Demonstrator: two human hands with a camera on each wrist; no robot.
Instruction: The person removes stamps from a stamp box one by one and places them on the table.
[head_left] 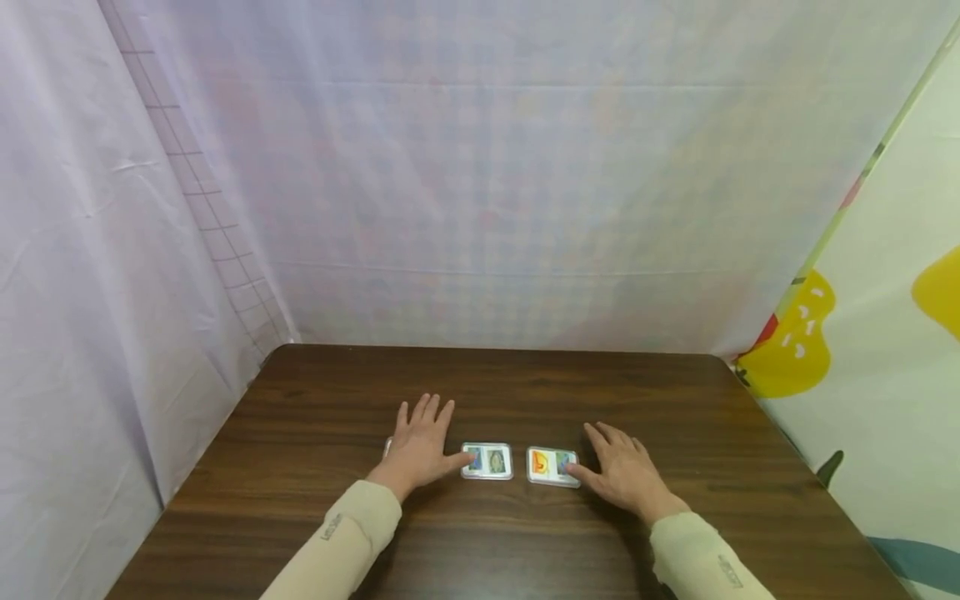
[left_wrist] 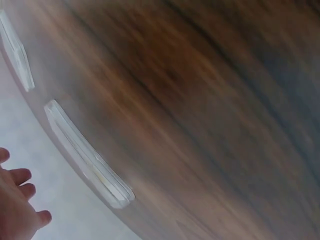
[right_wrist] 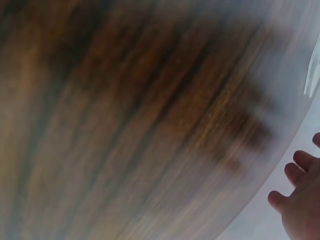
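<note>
Two picture cards in clear cases lie flat on the brown wooden table: a middle card [head_left: 497, 462] with blue and green pictures, and a right card [head_left: 540, 461] with an orange one. My left hand [head_left: 420, 446] has its fingers spread, and its thumb overlaps the left edge of the middle card. Under that hand peeks the edge of a third clear case [head_left: 387, 447], mostly hidden. With fingers extended, my right hand [head_left: 626, 471] overlaps the right card's edge with its thumb. Both wrist views show the hands above the tabletop, with nothing in their fingers.
The dark wooden table [head_left: 525, 383] has rounded far corners. Behind it hangs a pale checked curtain [head_left: 487, 208]. White cloth [head_left: 75, 250] falls along the left side, and a white sheet with yellow fruit shapes [head_left: 795, 350] hangs on the right.
</note>
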